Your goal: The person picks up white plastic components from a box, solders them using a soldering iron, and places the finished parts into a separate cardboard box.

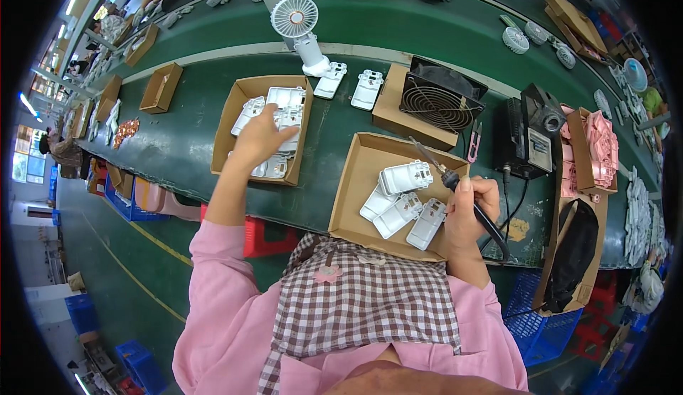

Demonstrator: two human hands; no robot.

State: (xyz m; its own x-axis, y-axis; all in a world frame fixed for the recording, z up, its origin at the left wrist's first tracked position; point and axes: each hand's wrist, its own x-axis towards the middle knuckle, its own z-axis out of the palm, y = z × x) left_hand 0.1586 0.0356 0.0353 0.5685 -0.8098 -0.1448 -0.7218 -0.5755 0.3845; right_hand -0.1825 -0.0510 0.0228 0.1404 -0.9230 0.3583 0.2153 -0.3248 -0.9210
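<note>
My left hand (pixel 260 141) reaches over a cardboard box (pixel 226 137) of white plastic casings (pixel 286 97). Its thumb and forefinger are spread apart, and nothing shows between them; the other fingers are partly hidden. In my right hand (pixel 469 208) is a soldering iron (pixel 449 177), its metal tip pointing up and left over the far right part of a shallow cardboard tray (pixel 350 188). Several white casings (pixel 407 177) lie in that tray, some overlapping. Beyond the boxes, two more casings (pixel 367 90) rest on the green bench.
A white handheld fan (pixel 295 19) stands past the left box. Right of it are a black box fan (pixel 442 99) on cardboard, pink-handled snips (pixel 474 142) and a black soldering station (pixel 528 139) with a cable. Pink parts (pixel 602 146) fill a box at the right. Fan units line the far belt (pixel 398 30).
</note>
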